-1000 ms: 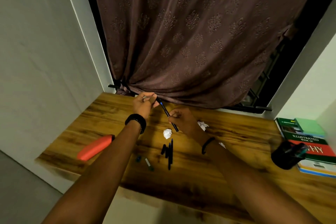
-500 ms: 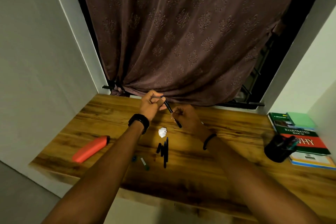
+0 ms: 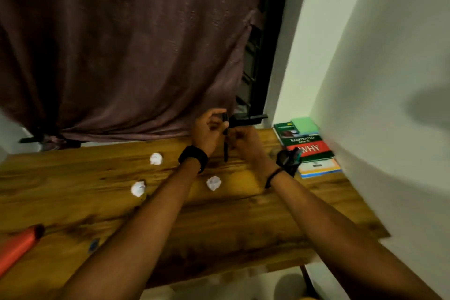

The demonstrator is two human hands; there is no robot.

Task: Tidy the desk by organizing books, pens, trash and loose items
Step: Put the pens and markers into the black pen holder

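Holding a black pen [image 3: 225, 143] upright, left hand [image 3: 209, 130]; right hand [image 3: 243, 139] gripping too.

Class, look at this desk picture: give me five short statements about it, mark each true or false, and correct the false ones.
1. The left hand and right hand both hold a black pen above the desk. True.
2. Three crumpled paper balls lie on the desk. True.
3. The stack of books sits at the desk's left end. False: it sits at the right end, by the wall.
4. The orange case is gripped in the left hand. False: it lies on the desk, at the view's left edge.
5. A black watch is on the left wrist. True.
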